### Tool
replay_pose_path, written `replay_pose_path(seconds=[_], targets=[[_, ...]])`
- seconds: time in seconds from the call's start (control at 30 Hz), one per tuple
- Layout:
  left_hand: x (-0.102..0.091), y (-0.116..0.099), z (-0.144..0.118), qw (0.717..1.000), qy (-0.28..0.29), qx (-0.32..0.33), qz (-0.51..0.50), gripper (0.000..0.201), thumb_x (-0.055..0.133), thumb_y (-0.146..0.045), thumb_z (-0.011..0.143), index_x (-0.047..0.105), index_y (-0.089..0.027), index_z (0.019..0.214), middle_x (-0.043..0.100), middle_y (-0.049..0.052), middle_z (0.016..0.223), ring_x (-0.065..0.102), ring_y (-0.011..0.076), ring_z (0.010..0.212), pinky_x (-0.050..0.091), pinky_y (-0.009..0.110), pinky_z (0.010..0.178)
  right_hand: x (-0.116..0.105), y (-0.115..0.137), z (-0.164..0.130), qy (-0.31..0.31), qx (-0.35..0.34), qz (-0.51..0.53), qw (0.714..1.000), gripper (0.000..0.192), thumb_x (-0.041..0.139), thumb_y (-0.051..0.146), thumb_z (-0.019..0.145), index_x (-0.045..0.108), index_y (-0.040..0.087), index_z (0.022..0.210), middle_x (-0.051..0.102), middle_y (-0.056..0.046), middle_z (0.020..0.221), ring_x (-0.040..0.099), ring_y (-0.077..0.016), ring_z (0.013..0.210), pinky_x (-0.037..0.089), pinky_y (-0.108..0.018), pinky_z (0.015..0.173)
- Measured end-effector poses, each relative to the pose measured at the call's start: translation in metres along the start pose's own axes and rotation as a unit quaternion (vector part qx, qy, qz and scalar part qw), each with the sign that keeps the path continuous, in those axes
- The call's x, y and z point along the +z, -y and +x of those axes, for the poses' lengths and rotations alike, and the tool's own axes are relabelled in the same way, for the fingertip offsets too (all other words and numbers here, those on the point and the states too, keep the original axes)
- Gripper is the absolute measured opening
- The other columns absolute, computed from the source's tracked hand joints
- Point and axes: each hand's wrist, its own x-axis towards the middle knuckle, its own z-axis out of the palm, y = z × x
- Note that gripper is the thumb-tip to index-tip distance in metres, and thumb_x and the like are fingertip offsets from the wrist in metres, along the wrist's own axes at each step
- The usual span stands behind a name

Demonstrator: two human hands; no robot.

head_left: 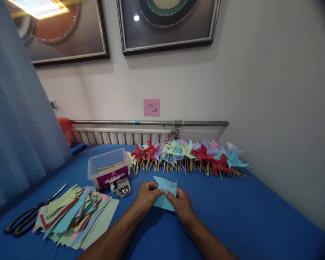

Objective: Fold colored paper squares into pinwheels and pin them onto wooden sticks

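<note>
A light blue paper piece (166,189), partly folded, lies on the blue table (246,216). My left hand (146,196) pinches its left side with fingers closed on the paper. My right hand (182,206) holds its lower right part, fingertips meeting the left hand near the paper's middle. Part of the paper is hidden under both hands.
A stack of cut coloured paper (76,215) and black scissors (29,215) lie at the left. A clear plastic box (109,168) holds sticks; a small box of pins (121,187) sits beside it. A row of finished pinwheels (189,155) lines the wall.
</note>
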Motion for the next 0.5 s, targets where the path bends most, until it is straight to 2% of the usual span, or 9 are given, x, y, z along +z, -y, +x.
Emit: replay_pose_path(seconds=[0.27, 0.37, 0.5], targets=[[0.0006, 0.0038, 0.0011, 1.0, -0.019, -0.001, -0.015, 0.034, 0.081, -0.039, 0.054, 0.055, -0.018, 0.057, 0.048, -0.005, 0.047, 0.037, 0.0074, 0.043, 0.026, 0.023, 0.045, 0.0021, -0.0062, 0.001, 0.022, 0.016, 0.031, 0.999, 0.051, 0.083, 0.058, 0.067, 0.076, 0.017, 0.097, 0.077, -0.005, 0.077, 0.065, -0.0208, 0.062, 0.049, -0.031, 0.061], [0.0001, 0.0041, 0.0013, 1.0, -0.024, -0.002, -0.017, 0.034, 0.082, -0.039, 0.054, 0.055, -0.018, 0.056, 0.048, -0.005, 0.047, 0.036, 0.0072, 0.043, 0.027, 0.023, 0.045, 0.0006, -0.0067, 0.0011, 0.028, 0.015, 0.069, 0.997, 0.051, 0.075, 0.065, 0.075, 0.074, 0.018, 0.096, 0.076, -0.004, 0.075, 0.067, -0.022, 0.065, 0.049, -0.031, 0.061], [0.0, 0.0048, 0.0011, 1.0, -0.022, -0.007, -0.007, 0.03, 0.08, -0.037, 0.056, 0.056, -0.018, 0.058, 0.047, -0.006, 0.047, 0.036, 0.0075, 0.044, 0.027, 0.023, 0.046, -0.0009, -0.0039, 0.0021, 0.005, 0.013, 0.102, 0.995, 0.054, 0.062, 0.072, 0.081, 0.073, 0.02, 0.087, 0.075, -0.007, 0.073, 0.069, -0.0259, 0.072, 0.052, -0.034, 0.065]])
